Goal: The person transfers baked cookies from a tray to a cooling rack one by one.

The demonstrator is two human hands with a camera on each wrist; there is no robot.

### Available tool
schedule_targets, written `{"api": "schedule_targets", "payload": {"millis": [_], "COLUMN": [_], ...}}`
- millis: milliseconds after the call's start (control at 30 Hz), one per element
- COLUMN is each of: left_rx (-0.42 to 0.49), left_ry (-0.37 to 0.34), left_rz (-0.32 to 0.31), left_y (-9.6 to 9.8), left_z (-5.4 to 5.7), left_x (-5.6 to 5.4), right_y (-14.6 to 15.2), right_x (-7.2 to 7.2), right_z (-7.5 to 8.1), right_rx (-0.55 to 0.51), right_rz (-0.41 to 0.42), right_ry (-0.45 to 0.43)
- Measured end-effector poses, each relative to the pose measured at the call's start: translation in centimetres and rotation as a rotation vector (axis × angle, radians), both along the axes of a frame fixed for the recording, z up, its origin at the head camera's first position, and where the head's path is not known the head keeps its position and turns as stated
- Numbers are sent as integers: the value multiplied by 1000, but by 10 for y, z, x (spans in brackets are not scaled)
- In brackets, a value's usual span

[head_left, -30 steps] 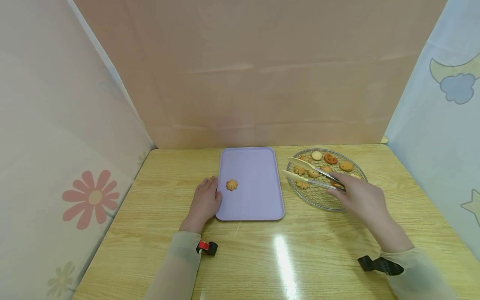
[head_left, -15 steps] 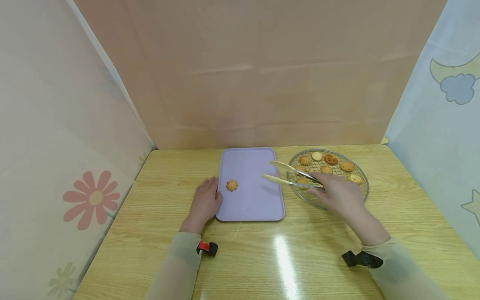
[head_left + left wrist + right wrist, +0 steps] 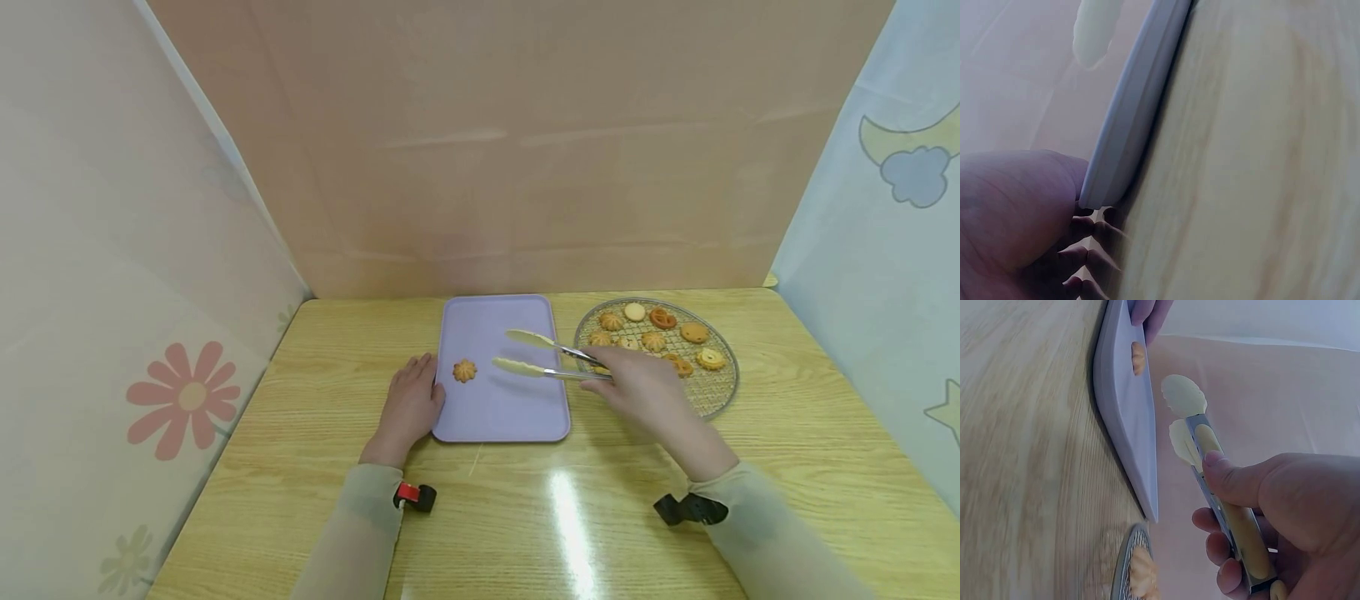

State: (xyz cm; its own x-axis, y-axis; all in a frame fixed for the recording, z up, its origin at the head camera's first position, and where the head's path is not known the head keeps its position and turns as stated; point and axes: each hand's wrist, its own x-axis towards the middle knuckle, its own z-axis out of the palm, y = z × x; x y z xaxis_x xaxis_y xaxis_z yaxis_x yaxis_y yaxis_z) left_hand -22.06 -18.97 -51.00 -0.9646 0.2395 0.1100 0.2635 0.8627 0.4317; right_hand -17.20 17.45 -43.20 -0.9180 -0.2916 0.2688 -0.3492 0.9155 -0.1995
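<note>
My right hand [image 3: 637, 385] grips metal tongs [image 3: 1238, 525] with pale cream tips, thumb on one arm and fingers curled round the other. The tips [image 3: 528, 367] stand apart over the right part of a lilac tray [image 3: 498, 417], with nothing between them. A flower-shaped cookie [image 3: 464, 371] lies near the tray's left side. My left hand [image 3: 405, 404] holds the tray's left edge, the thumb at the rim and the other fingers outside it. In the left wrist view the tray wall [image 3: 1125, 125] runs into the gap between thumb and fingers.
A round wire rack [image 3: 720, 398] stands right of the tray, partly behind my right hand. On it lie several cookies, among them a round pale one [image 3: 634, 312], a pretzel-shaped one [image 3: 663, 317] and a flat brown one [image 3: 694, 332]. A tan backdrop [image 3: 495, 167] rises behind the table.
My right hand has moved left with the tongs, bringing their tips from above the rack to above the tray. My left hand, the tray and its cookie have stayed put.
</note>
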Motion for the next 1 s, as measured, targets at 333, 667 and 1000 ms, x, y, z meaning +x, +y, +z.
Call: {"api": "schedule_targets", "payload": {"millis": [333, 667, 1000], "left_rx": [-7, 2, -5], "left_ry": [-9, -28, -38], "left_rz": [6, 12, 19], "left_y": [0, 2, 3], "left_z": [0, 3, 4], "left_x": [-1, 0, 1], "right_y": [-22, -41, -51], "right_x": [-11, -19, -22], "right_z": [-6, -11, -15], "right_rx": [1, -16, -21], "right_rz": [43, 75, 100], "right_ry": [5, 0, -31]}}
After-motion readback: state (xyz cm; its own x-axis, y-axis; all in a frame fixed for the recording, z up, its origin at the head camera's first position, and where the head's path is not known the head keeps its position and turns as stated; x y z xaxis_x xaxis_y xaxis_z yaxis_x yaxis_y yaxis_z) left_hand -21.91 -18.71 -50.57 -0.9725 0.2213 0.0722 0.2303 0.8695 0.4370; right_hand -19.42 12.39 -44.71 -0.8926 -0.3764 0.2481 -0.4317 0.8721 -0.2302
